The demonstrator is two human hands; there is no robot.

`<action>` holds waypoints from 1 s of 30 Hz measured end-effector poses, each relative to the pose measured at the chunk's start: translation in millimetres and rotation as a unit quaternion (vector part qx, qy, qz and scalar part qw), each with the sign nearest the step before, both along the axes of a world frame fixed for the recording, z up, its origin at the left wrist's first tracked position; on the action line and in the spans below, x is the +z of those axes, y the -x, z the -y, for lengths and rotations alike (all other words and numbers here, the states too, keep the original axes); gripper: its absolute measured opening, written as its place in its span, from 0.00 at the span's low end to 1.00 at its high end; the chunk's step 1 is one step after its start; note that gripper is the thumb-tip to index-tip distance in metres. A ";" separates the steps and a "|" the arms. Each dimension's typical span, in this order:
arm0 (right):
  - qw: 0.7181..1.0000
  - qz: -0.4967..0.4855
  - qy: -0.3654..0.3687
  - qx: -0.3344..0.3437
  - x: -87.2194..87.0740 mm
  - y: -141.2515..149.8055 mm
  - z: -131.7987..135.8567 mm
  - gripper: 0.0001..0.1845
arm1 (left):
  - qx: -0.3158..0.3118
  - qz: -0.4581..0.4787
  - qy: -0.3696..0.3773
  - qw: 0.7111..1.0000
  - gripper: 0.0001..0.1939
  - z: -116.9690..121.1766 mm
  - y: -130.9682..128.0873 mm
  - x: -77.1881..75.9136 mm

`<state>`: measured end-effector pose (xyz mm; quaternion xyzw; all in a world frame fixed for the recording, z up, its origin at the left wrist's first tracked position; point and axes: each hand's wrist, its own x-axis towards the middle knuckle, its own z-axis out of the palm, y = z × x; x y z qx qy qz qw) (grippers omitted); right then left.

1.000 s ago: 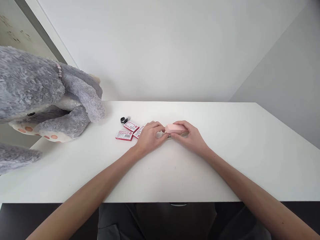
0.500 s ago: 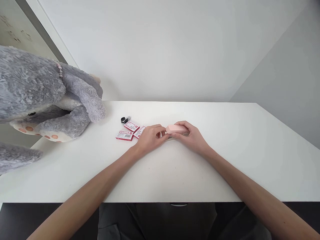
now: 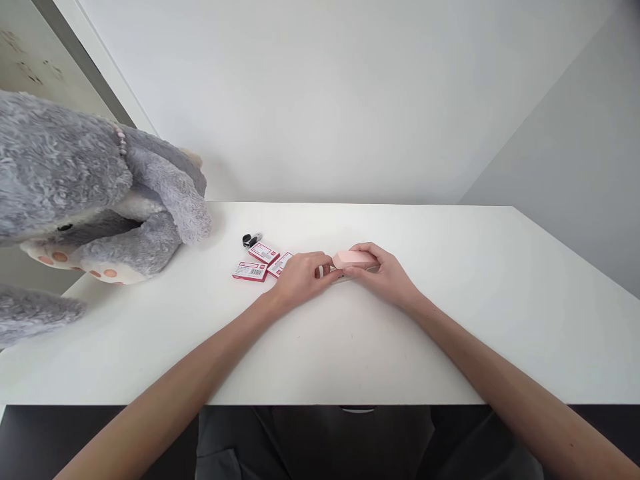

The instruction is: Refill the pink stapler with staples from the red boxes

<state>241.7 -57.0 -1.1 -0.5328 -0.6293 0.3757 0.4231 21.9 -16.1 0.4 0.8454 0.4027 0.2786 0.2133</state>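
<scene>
A pale pink stapler (image 3: 353, 258) lies on the white table (image 3: 450, 320) near its middle. My right hand (image 3: 387, 277) is wrapped round the stapler from the right, thumb and fingers closed on it. My left hand (image 3: 301, 277) rests beside the stapler's left end, fingers curled and pinched at that end; what the fingertips hold is too small to make out. Just left of my left hand lie three small red-and-white staple boxes (image 3: 250, 271), one partly hidden by the hand.
A small black-and-silver object (image 3: 251, 239) lies behind the boxes. A large grey plush toy (image 3: 95, 200) sits at the table's left end, paws on the surface. White walls stand behind and to the right. The table's front edge (image 3: 320, 403) is near me.
My left hand has slid slightly right and down along the stapler's left end. My right hand and the stapler have stayed almost still.
</scene>
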 end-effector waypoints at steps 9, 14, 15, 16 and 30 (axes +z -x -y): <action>1.000 -0.005 0.004 0.009 0.5 -0.8 0.4 0.22 | 0.002 -0.003 0.013 1.000 0.23 0.9 -0.2 2.0; 1.000 -0.009 0.010 0.011 1.1 -1.1 0.0 0.23 | 0.005 -0.012 0.028 1.000 0.25 2.0 -0.6 4.9; 1.000 -0.012 0.014 0.012 1.4 -1.1 -0.1 0.23 | 0.005 -0.014 0.033 0.999 0.25 2.1 -0.6 5.6; 1.000 -0.014 0.018 0.012 1.7 -1.1 -0.1 0.24 | 0.005 -0.016 0.037 0.999 0.25 2.3 -0.6 6.1; 0.999 -0.024 0.024 0.022 0.7 -2.6 -1.0 0.23 | -0.001 -0.013 0.062 0.998 0.25 2.2 0.8 7.2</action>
